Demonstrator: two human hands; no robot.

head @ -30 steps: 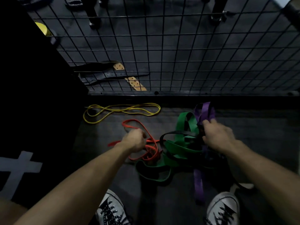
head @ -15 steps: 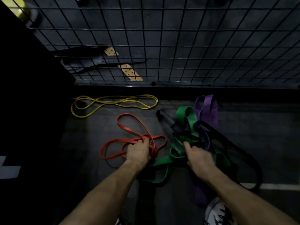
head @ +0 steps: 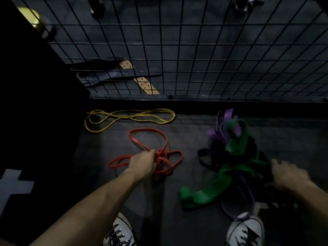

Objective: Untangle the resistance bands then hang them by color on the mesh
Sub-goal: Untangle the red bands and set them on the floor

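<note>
My left hand (head: 142,163) grips the red band (head: 148,137), which lies in loops on the dark floor apart from the other bands. A thin yellow band (head: 130,117) lies alone near the foot of the black wire mesh (head: 195,50). To the right, green (head: 204,194), purple (head: 224,119) and black (head: 204,158) bands sit in one tangled heap. My right hand (head: 287,174) is blurred at the heap's right side with fingers spread; whether it touches the bands is unclear.
Behind the mesh lie dark lifting belts (head: 120,75) with a tan strap (head: 146,85). A yellow object (head: 29,15) sits at the top left. A black block (head: 35,103) borders the left side. My two white sneakers (head: 119,233) stand at the bottom edge.
The red band has come free of the green, purple and black heap, which now lies further right. My right hand let go of the heap and moved to its right side.
</note>
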